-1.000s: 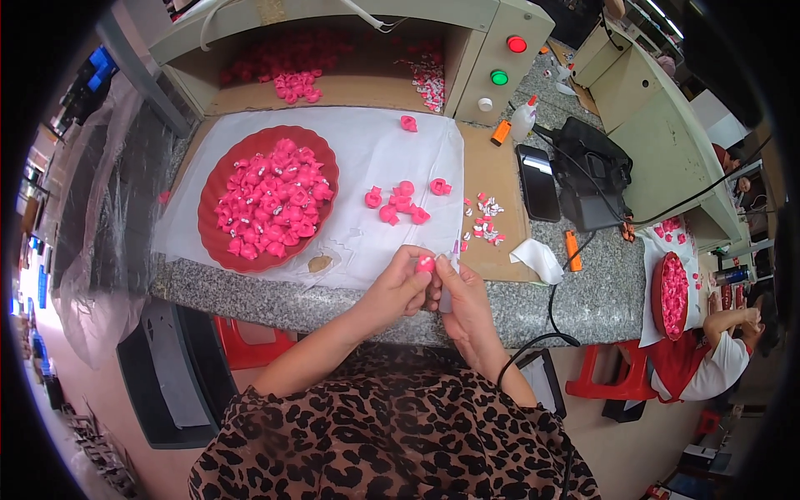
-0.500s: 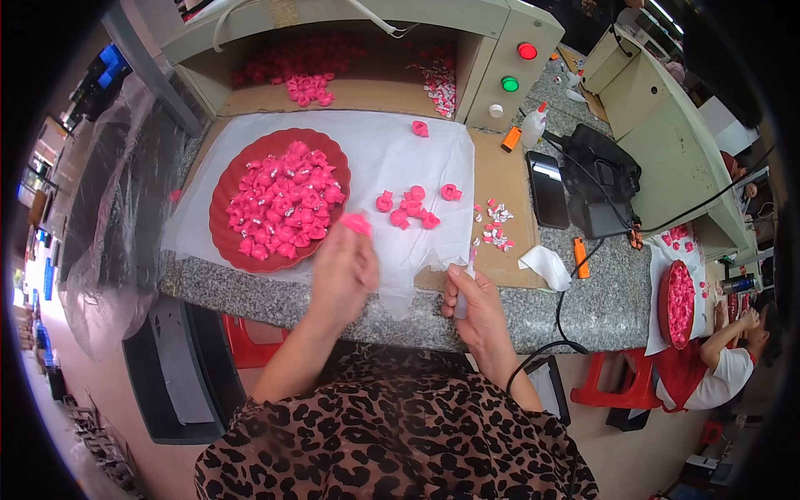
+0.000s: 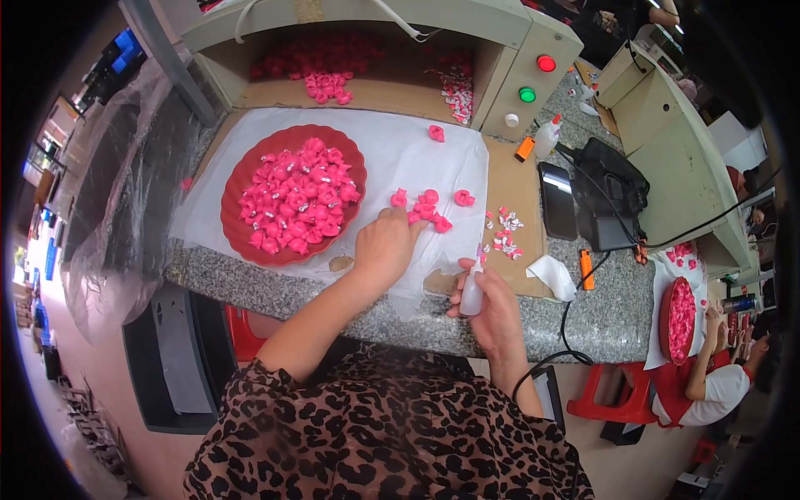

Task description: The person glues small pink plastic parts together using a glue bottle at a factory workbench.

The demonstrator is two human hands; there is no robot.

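My left hand (image 3: 385,248) is over the white sheet (image 3: 333,133), its fingers closed on a small pink plastic piece (image 3: 414,217) at the near edge of a loose group. The fingers partly hide that piece. Several rounded pink pieces (image 3: 429,197) lie beside it, some with a hollow side showing. My right hand (image 3: 498,310) grips a small translucent dropper bottle (image 3: 472,293), held upright near the bench's front edge. Left of my hands, a red scalloped bowl (image 3: 236,221) holds a heap of pink pieces with small silvery-white parts on them.
Tiny pink-and-white parts (image 3: 505,233) lie on cardboard at right, near a crumpled white cloth (image 3: 552,277), a phone (image 3: 555,200), orange lighters (image 3: 587,270), a black bag (image 3: 612,192) and a glue bottle (image 3: 547,137). A grey machine (image 3: 508,83) shelters more pieces. A co-worker (image 3: 708,383) sits far right.
My left hand has moved right from beside the bowl to the loose pink pieces; the pink piece it held has left its fingers. My right hand has turned, showing more of the bottle.
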